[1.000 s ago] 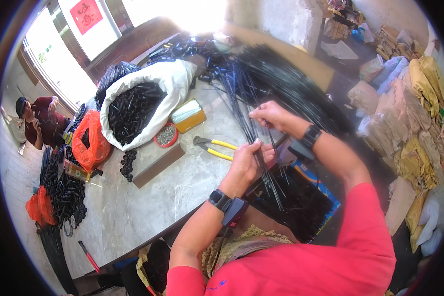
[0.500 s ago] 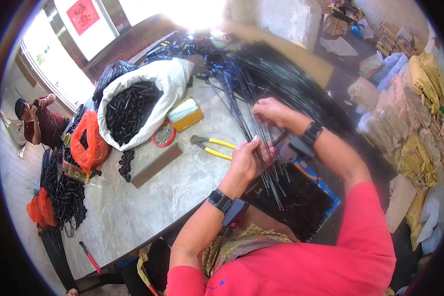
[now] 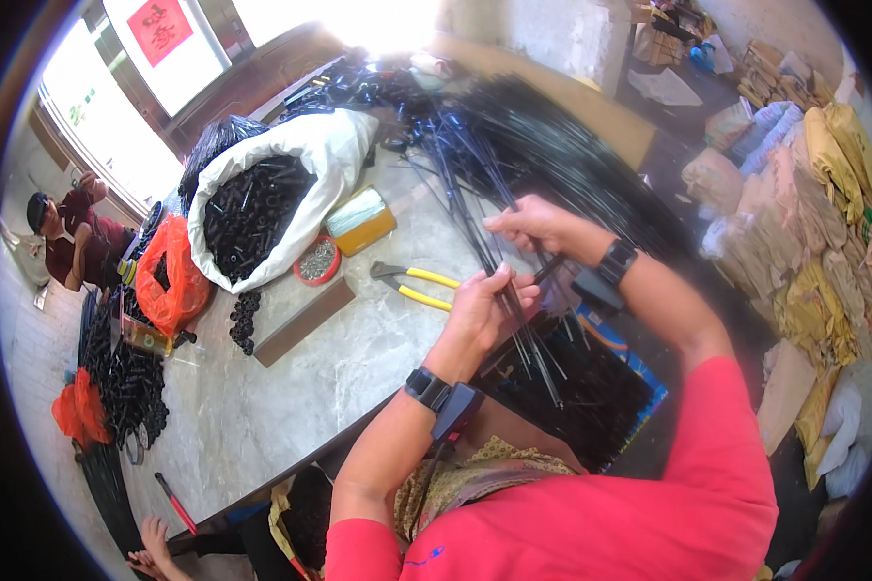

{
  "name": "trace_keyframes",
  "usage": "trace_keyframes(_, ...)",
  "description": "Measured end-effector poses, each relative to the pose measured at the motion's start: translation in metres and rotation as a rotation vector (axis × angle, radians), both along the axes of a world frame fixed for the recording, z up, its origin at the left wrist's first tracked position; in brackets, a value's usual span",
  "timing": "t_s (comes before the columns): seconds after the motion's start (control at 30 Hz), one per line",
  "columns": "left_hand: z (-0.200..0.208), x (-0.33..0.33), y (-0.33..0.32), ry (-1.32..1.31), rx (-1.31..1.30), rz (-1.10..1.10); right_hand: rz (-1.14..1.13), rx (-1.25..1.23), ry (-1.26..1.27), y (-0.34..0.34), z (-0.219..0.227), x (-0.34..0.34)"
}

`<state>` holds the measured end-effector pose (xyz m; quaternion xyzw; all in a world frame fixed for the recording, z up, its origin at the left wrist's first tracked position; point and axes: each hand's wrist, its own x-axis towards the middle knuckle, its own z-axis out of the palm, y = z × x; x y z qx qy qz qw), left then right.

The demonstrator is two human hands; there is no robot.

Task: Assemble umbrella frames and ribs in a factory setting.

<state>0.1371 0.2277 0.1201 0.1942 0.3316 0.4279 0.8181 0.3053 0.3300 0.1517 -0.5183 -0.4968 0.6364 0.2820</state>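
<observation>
A loose bundle of long, thin black rods (image 3: 541, 368) slants across the table edge in front of me. My left hand (image 3: 475, 308) is closed round the bundle, with the rods' lower ends sticking out below it. Above and to the right, my right hand (image 3: 535, 225) is closed in a pinch on the rods, though its fingers partly hide how many it grips. Left of my hands lie pliers (image 3: 430, 277) with yellow handles. A large heap of similar black rods (image 3: 572, 145) spreads over the far side of the table.
A white sack (image 3: 344, 140) of black tubular parts stands on the marble-look table (image 3: 252, 416). Nearby are a red dish (image 3: 333, 270) of small metal pieces, a yellow box (image 3: 366, 238), a brown bar (image 3: 305, 321) and an orange bag (image 3: 172, 281). A person (image 3: 92, 223) is at far left; another hand (image 3: 153, 554) shows lower left.
My right hand has moved slightly down and left, its fingertips nearer the bundle. The rods shift a little in my left hand. The other hand at lower left has come further into view.
</observation>
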Motion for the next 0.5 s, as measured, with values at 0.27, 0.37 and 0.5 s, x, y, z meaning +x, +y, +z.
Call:
trace_keyframes(0.27, 0.000, 0.009, 0.002, -0.028, 0.003, -0.034, -0.004, -0.023, 0.042, 0.001, -0.003, -0.003)
trace_keyframes(0.37, -0.004, 0.009, 0.003, -0.038, -0.024, -0.048, 0.001, 0.030, -0.036, -0.002, 0.002, -0.007)
trace_keyframes(0.5, -0.010, 0.011, 0.005, -0.012, -0.015, -0.037, -0.026, 0.145, -0.179, 0.000, -0.004, -0.007)
